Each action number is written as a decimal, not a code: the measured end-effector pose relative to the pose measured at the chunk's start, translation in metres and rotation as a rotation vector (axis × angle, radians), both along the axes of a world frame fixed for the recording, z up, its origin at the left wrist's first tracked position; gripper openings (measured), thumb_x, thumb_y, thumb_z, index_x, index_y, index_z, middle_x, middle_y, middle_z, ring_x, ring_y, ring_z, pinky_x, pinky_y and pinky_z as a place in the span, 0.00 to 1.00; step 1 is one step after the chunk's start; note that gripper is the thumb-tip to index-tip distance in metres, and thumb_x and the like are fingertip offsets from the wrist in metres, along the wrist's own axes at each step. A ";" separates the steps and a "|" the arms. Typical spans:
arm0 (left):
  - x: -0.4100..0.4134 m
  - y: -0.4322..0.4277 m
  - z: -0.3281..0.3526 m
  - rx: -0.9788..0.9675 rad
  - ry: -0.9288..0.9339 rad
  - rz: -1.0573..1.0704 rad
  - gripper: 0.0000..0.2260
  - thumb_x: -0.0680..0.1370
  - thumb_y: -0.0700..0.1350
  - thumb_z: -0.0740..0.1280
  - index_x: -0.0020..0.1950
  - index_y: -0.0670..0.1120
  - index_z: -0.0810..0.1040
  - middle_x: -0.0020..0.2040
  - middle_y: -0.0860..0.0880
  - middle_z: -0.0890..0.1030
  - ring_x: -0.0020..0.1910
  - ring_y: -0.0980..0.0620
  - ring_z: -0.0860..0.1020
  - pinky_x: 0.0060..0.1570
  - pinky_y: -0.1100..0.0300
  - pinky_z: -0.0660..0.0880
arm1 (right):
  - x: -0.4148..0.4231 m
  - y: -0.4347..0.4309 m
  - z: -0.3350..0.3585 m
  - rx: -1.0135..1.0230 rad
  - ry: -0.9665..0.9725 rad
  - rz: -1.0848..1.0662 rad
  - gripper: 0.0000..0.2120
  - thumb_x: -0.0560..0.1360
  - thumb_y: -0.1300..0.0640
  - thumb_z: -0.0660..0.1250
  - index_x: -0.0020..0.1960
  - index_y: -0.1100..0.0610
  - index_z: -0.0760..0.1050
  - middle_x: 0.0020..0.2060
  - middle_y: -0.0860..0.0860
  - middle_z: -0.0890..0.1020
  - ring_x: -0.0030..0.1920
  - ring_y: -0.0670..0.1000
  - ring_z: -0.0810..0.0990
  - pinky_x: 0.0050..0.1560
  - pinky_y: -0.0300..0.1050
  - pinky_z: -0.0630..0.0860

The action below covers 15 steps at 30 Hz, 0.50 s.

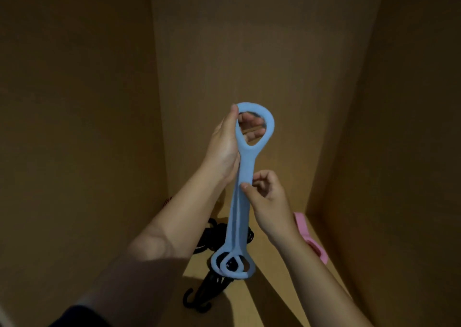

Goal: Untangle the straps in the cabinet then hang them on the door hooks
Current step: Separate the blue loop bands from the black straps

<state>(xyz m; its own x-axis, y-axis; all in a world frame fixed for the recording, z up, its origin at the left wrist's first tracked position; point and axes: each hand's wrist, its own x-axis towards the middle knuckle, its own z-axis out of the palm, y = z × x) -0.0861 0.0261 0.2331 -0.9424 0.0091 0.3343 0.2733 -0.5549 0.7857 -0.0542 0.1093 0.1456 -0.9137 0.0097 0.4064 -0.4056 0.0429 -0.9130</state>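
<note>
- Your left hand (224, 139) grips the blue strap (238, 217) at its top loop, thumb on the rim and fingers curled behind. The strap hangs down inside the cabinet, above the floor (264, 301).
- Your right hand (265, 194) pinches one band midway between thumb and forefinger. Tug sideways too hard and the soft band may stretch and slip out of the pinch.
- The lower loops hang just over the black straps (197, 299); I cannot tell if they touch. If a black hook has caught them, lifting would likely drag that tangle up too.
- Those lower loops overlap. Hang it twisted and it may sit crooked.
- The pink strap (303, 224) lies well apart, to the right.
- The door hooks are out of view, so look before you reach.
</note>
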 end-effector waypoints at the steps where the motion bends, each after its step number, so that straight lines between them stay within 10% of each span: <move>1: -0.001 -0.001 0.001 0.016 -0.010 -0.015 0.19 0.81 0.52 0.55 0.35 0.45 0.73 0.31 0.49 0.81 0.31 0.53 0.79 0.37 0.59 0.76 | 0.000 -0.001 -0.001 -0.016 -0.012 0.007 0.06 0.76 0.61 0.64 0.43 0.54 0.68 0.34 0.48 0.76 0.32 0.40 0.76 0.34 0.31 0.74; 9: -0.006 -0.007 0.003 0.248 -0.118 -0.151 0.20 0.81 0.54 0.54 0.35 0.45 0.72 0.30 0.49 0.80 0.29 0.54 0.80 0.34 0.63 0.77 | 0.000 -0.009 -0.015 -0.033 -0.167 0.088 0.03 0.77 0.56 0.61 0.45 0.51 0.70 0.41 0.54 0.78 0.42 0.53 0.76 0.43 0.48 0.71; 15: -0.012 -0.006 -0.004 0.283 -0.186 -0.166 0.19 0.81 0.53 0.55 0.35 0.45 0.72 0.30 0.48 0.80 0.28 0.54 0.80 0.33 0.63 0.78 | 0.000 -0.012 -0.020 0.006 -0.156 -0.017 0.07 0.75 0.60 0.65 0.41 0.56 0.67 0.31 0.50 0.71 0.29 0.45 0.71 0.33 0.38 0.71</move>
<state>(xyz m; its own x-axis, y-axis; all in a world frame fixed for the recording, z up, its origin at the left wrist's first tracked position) -0.0978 0.0202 0.2293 -0.9807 0.0984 0.1690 0.0289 -0.7817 0.6230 -0.0545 0.0972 0.1253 -0.9654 0.0236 0.2595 -0.2580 0.0543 -0.9646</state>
